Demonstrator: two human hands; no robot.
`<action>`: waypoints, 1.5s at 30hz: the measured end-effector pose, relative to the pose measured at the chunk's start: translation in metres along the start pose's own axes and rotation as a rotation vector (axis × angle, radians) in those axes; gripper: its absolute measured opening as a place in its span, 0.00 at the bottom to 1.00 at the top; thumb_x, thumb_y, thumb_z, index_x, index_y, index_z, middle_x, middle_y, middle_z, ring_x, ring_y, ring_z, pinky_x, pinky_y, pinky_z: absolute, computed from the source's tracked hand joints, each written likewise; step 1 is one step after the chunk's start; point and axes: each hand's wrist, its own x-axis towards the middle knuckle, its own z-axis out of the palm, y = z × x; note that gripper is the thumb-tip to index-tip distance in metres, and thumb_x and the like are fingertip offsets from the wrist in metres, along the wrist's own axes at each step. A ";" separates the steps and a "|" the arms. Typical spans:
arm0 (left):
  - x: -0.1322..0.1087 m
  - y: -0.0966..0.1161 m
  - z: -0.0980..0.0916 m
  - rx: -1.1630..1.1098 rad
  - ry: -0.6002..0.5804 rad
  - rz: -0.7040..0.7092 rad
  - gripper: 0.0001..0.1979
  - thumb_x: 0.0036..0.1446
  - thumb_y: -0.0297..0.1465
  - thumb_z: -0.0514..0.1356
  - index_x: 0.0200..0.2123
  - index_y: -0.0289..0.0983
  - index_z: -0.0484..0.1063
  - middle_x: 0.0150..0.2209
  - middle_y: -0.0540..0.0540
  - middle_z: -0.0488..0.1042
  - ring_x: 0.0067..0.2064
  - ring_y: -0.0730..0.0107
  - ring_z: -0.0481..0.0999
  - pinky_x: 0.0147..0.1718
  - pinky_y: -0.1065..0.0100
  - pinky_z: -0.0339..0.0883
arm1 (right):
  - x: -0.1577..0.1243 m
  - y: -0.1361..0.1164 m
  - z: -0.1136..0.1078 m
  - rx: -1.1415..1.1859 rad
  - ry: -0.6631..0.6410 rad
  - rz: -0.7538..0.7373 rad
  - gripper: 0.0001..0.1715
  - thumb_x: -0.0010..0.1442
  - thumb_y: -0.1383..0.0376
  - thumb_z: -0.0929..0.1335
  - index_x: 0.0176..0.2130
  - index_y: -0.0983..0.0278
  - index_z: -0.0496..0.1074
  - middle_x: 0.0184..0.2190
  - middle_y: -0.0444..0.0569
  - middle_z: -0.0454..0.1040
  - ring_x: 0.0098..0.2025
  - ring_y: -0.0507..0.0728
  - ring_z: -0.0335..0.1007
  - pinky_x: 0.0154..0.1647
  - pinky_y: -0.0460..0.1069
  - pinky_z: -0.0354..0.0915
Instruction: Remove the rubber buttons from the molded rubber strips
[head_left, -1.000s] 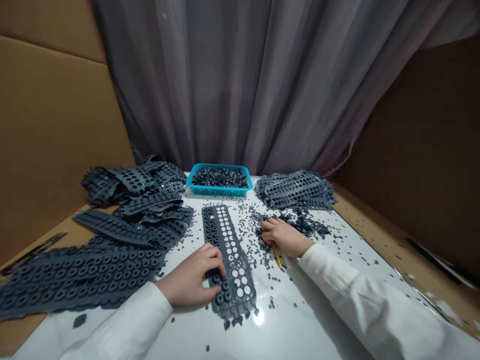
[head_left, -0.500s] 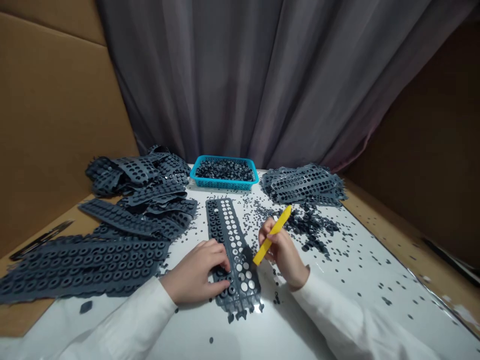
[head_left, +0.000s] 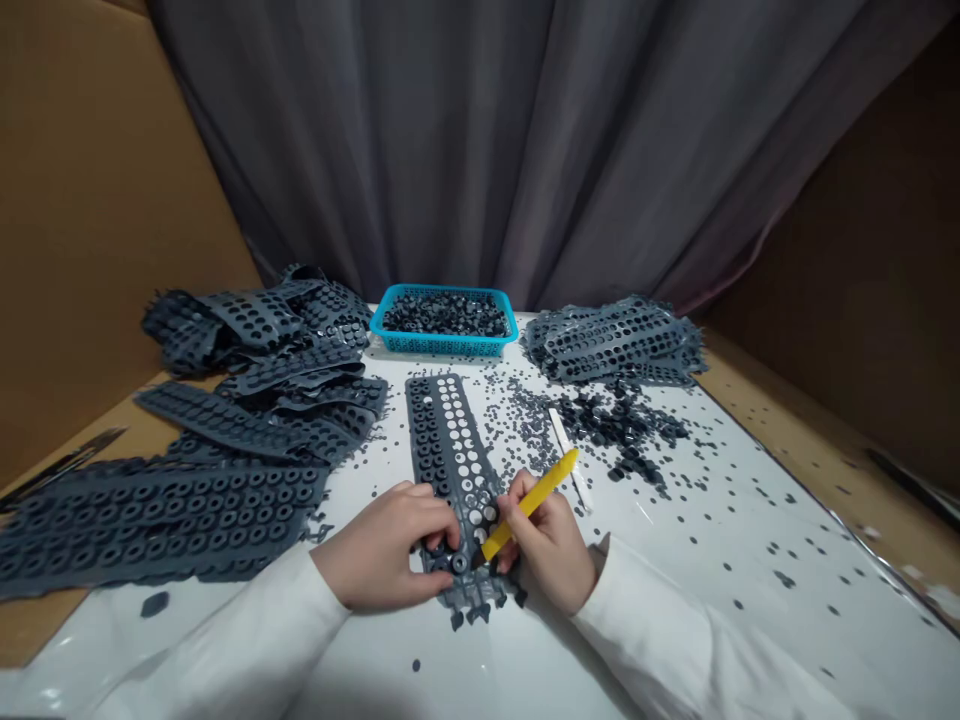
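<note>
Strip (head_left: 448, 462), dark, perforated, lies flat mid-table (head_left: 390, 680), running from the near side toward the far edge; left rows hold studs, right rows show white holes. I read its near end as sitting between both hands. Left hand (head_left: 394, 548): over the strip's left rows, thumb and fingers parted, fingertips at the studs. Right hand (head_left: 553, 560): beside the strip's right side, pinching yellow tool (head_left: 534, 500), tilted, lower end down at the holes; can't confirm contact from my end. White stick (head_left: 571, 465) lies just beyond the right hand, near loose dark pieces (head_left: 622, 420). Small dark discs scattered toward the table's right edge. Blue basket (head_left: 442, 345) of dark pieces at the far edge, strip stack (head_left: 615, 340) at the far right corner. Strip heap (head_left: 300, 325) at the far left corner, studded sheet (head_left: 161, 530) over the left edge.
</note>
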 end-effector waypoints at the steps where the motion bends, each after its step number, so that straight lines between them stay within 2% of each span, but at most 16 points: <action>1: 0.000 0.000 0.000 0.004 0.000 -0.003 0.11 0.42 0.26 0.64 0.30 0.39 0.66 0.26 0.55 0.65 0.31 0.71 0.64 0.33 0.70 0.53 | 0.000 0.000 0.000 -0.008 0.000 -0.004 0.16 0.57 0.55 0.63 0.26 0.61 0.55 0.11 0.36 0.63 0.11 0.50 0.63 0.10 0.40 0.55; 12: 0.000 0.005 -0.004 0.090 -0.012 0.035 0.08 0.46 0.30 0.62 0.31 0.40 0.66 0.26 0.53 0.67 0.31 0.69 0.64 0.31 0.68 0.51 | -0.005 -0.002 0.001 -0.160 -0.020 -0.135 0.13 0.62 0.60 0.60 0.27 0.61 0.56 0.13 0.40 0.68 0.15 0.53 0.69 0.15 0.42 0.58; 16: 0.001 0.009 -0.005 0.105 -0.015 0.038 0.06 0.49 0.31 0.61 0.32 0.40 0.67 0.26 0.53 0.66 0.30 0.69 0.64 0.32 0.68 0.52 | -0.007 -0.003 0.002 -0.187 -0.013 -0.142 0.12 0.62 0.61 0.59 0.27 0.61 0.55 0.13 0.39 0.67 0.15 0.53 0.69 0.15 0.43 0.58; 19: 0.004 0.011 -0.004 0.123 -0.029 0.052 0.05 0.50 0.30 0.60 0.32 0.40 0.67 0.26 0.52 0.67 0.30 0.70 0.65 0.32 0.68 0.53 | -0.008 -0.005 0.002 -0.315 -0.024 -0.195 0.12 0.62 0.63 0.59 0.26 0.60 0.54 0.13 0.39 0.65 0.16 0.52 0.66 0.18 0.44 0.57; 22: 0.006 0.013 -0.004 0.161 -0.048 0.062 0.05 0.50 0.30 0.60 0.32 0.40 0.67 0.26 0.52 0.68 0.30 0.69 0.65 0.32 0.68 0.53 | -0.010 -0.007 0.001 -0.526 -0.010 -0.328 0.12 0.60 0.65 0.58 0.25 0.60 0.53 0.14 0.38 0.60 0.17 0.51 0.60 0.22 0.46 0.55; 25: 0.008 0.015 -0.003 0.234 -0.085 0.088 0.05 0.50 0.30 0.61 0.32 0.40 0.67 0.29 0.52 0.69 0.33 0.67 0.67 0.33 0.67 0.54 | -0.013 -0.007 0.001 -0.644 -0.025 -0.396 0.11 0.59 0.66 0.59 0.25 0.60 0.52 0.16 0.39 0.55 0.18 0.51 0.54 0.22 0.46 0.52; 31: 0.009 0.023 -0.001 0.407 -0.137 0.095 0.04 0.53 0.30 0.60 0.33 0.38 0.69 0.34 0.48 0.69 0.37 0.63 0.67 0.36 0.64 0.57 | -0.013 0.001 0.002 -0.599 -0.085 -0.392 0.09 0.56 0.67 0.61 0.26 0.62 0.55 0.19 0.40 0.59 0.21 0.50 0.56 0.23 0.44 0.52; 37: 0.005 0.033 0.010 0.537 -0.113 0.059 0.01 0.56 0.26 0.56 0.33 0.36 0.68 0.32 0.46 0.70 0.36 0.61 0.68 0.36 0.62 0.60 | -0.008 0.005 0.002 -0.554 -0.023 -0.336 0.12 0.51 0.68 0.64 0.21 0.62 0.55 0.15 0.38 0.56 0.19 0.48 0.52 0.21 0.44 0.49; 41: 0.004 0.038 0.016 0.670 -0.116 0.111 0.08 0.57 0.20 0.52 0.30 0.35 0.67 0.30 0.44 0.69 0.33 0.60 0.68 0.34 0.61 0.60 | -0.008 0.004 0.002 -0.556 -0.008 -0.338 0.12 0.50 0.69 0.64 0.20 0.62 0.55 0.15 0.38 0.56 0.18 0.48 0.52 0.22 0.44 0.49; 45: 0.003 0.037 0.019 0.728 -0.086 0.178 0.07 0.56 0.19 0.52 0.31 0.33 0.68 0.29 0.43 0.69 0.32 0.60 0.67 0.32 0.62 0.60 | -0.009 0.005 0.003 -0.580 -0.004 -0.350 0.12 0.51 0.68 0.63 0.20 0.62 0.54 0.15 0.38 0.56 0.18 0.48 0.52 0.21 0.44 0.49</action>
